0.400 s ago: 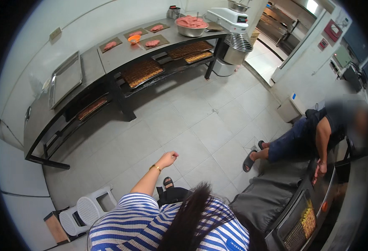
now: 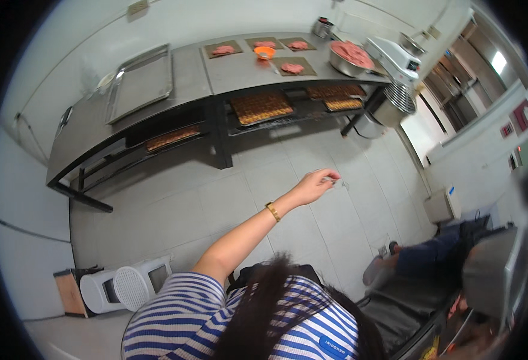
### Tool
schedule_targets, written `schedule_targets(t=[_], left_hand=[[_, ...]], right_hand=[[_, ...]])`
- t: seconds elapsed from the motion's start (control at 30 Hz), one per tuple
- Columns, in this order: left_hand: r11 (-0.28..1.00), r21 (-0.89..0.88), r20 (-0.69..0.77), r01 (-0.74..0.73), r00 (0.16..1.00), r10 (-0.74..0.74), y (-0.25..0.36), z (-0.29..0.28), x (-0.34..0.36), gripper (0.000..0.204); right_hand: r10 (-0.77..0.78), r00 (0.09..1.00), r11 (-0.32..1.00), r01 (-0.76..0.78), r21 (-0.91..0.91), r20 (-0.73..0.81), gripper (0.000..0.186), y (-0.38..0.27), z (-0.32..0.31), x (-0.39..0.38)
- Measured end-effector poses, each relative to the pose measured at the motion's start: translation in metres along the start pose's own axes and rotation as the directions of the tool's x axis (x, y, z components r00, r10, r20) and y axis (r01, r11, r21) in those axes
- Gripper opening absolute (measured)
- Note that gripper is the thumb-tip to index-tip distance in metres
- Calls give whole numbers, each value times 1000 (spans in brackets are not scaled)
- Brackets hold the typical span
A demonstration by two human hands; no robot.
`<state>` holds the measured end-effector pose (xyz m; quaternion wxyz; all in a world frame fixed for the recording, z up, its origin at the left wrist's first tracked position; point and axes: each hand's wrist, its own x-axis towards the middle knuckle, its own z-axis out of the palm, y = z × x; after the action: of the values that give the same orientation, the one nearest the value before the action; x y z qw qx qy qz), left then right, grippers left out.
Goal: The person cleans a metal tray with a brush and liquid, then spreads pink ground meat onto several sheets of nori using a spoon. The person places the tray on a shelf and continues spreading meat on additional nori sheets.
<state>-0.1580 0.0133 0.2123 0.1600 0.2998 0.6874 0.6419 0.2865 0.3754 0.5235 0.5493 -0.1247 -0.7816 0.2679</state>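
Observation:
My left arm reaches forward over the floor tiles, a gold band at the wrist. My left hand (image 2: 316, 185) has its fingers loosely curled, and I see nothing held in them. It is apart from everything, in front of the steel worktable (image 2: 186, 90). On that table lie several brown sheets with portions of pink ground meat (image 2: 292, 68), an orange bowl (image 2: 264, 53) and a large steel bowl (image 2: 349, 67) heaped with the same meat. My right hand does not show.
Below, a shelf carries trays of browned food (image 2: 261, 108). An empty metal tray (image 2: 141, 84) lies on the table's left. A spiral mixer (image 2: 390, 99) stands at its right end. White stools (image 2: 137, 285) stand at left. At right a person (image 2: 432, 249) is partly hidden by a blurred grey panel (image 2: 498, 270).
My left hand has swung forward and right, its arm straighter. The view has turned right, so the worktable stands more level. A grey panel now appears in front of the person at right.

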Motion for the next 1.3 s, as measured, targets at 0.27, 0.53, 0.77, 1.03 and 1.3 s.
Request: schedule_targets(t=[0.27,0.53,0.77,1.03,1.3], left_hand=[[997,49,-361,-67,929,80,39,-142,-9,27],[967,-158,-821,200,517,-241,-50,-290,-121,26],[879,-367,-929,304,-79,-360,-68,-306,-235,27],[851,-425,-903,308,-207,-376,-84,-364,-299,24],[905,-167,-976,392,65,-209,-104,-571,-307,24]], right_hand=[[418,646,41,-716,697,639,21,77,446,-23],[-100,443,44,-893,449,891,20,-34,820,-88],[-185,181,-20,-983,180,966,6,-115,1045,-166],[-186,199,-26,-980,198,962,8,-175,1185,-224],[-32,231,206,-951,232,973,8,-194,1230,-227]])
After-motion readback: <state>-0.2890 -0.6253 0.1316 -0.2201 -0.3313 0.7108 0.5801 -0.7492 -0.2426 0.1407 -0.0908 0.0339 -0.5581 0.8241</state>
